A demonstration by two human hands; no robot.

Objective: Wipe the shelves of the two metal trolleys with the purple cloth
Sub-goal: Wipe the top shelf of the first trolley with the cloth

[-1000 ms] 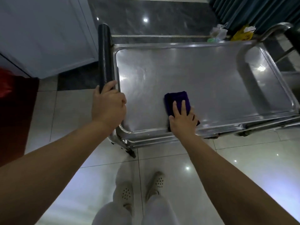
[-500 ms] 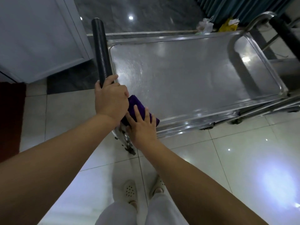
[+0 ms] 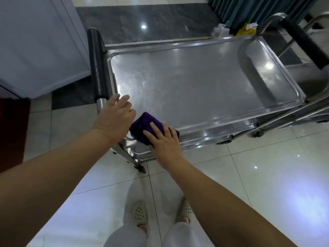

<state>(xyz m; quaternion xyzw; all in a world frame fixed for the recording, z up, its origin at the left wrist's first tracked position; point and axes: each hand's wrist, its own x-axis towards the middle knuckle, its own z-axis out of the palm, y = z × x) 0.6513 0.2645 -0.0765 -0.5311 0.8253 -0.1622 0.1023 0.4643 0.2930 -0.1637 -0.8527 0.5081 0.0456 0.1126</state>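
Note:
A metal trolley's top shelf [image 3: 195, 82] fills the middle of the view, with a black-padded handle [image 3: 97, 66] on its left end. The folded purple cloth [image 3: 142, 124] lies at the shelf's near left corner. My right hand [image 3: 164, 142] presses flat on the cloth with straight fingers. My left hand [image 3: 114, 118] hovers just left of the cloth, off the handle, fingers relaxed and loosely spread. A second trolley [image 3: 302, 38] with its own black handle stands at the far right, mostly out of view.
A pale cabinet [image 3: 39, 43] stands at the left, close to the trolley handle. A teal curtain [image 3: 249, 11] hangs at the back right, with plastic bags [image 3: 233, 30] on the floor beneath it. My feet [image 3: 160, 211] stand on glossy tiles in front of the trolley.
My right hand slid the cloth from the shelf's near middle to its near left corner. My left hand let go of the black handle and now hovers with loose fingers.

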